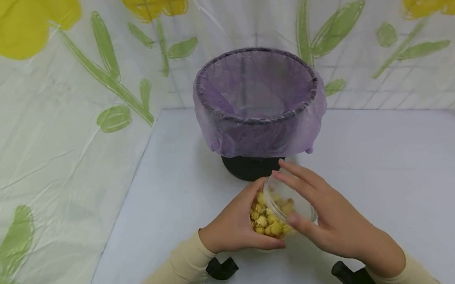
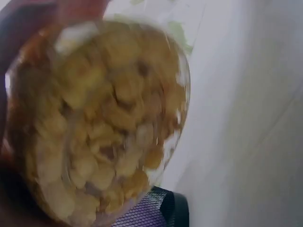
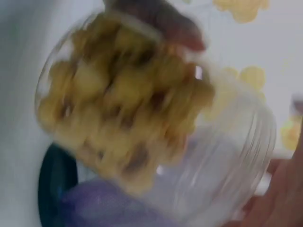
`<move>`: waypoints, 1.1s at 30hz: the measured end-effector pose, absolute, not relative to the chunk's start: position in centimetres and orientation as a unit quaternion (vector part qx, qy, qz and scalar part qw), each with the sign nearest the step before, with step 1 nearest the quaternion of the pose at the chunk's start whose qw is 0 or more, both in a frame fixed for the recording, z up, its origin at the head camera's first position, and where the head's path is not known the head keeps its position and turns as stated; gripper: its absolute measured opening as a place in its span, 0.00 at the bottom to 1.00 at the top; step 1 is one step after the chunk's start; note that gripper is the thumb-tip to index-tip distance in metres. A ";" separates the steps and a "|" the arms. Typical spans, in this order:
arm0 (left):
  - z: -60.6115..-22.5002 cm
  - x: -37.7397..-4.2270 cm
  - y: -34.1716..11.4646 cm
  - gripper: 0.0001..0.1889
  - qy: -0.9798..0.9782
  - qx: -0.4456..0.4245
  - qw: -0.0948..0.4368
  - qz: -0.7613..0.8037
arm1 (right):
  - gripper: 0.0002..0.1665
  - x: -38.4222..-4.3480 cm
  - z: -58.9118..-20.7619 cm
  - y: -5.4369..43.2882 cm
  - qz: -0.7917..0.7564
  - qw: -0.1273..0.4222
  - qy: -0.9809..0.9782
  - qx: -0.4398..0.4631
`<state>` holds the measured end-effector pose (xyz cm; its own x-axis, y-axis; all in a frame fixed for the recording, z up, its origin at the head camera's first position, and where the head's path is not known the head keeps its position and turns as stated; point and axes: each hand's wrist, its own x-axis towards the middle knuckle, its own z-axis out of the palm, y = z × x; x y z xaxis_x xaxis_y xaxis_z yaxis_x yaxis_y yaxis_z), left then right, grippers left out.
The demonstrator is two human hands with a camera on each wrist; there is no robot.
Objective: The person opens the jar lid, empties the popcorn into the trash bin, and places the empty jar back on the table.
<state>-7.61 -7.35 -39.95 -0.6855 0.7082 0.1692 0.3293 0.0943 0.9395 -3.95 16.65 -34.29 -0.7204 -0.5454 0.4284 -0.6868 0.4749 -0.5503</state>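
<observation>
A clear plastic jar partly filled with yellow popcorn is held tilted above the white table, its clear end toward the right. My left hand grips the popcorn end, thumb and fingers around its sides. The left wrist view shows popcorn pressed against the jar wall, blurred. At the ridged clear end, my right hand has its fingers spread, index finger and thumb tips right at the round rim. Part of the jar is hidden behind this hand.
Just beyond the hands stands a black mesh bin lined with a purple bag, its mouth facing up. The white table meets a flower-printed sheet at the back and left. Black curved pieces sit at both wrists.
</observation>
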 end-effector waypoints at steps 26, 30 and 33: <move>-41.0 -7.0 -6.8 0.63 0.811 0.401 -0.009 0.427 | 0.32 -3.9 -37.0 14.0 0.341 0.186 -0.864 0.320; -40.4 -6.8 -7.1 0.58 0.763 0.378 0.112 0.512 | 0.30 -4.0 -36.7 14.6 0.352 0.183 -0.841 0.367; -40.2 -6.8 -7.3 0.55 0.727 0.365 0.182 0.553 | 0.28 -4.1 -36.5 14.8 0.356 0.184 -0.826 0.397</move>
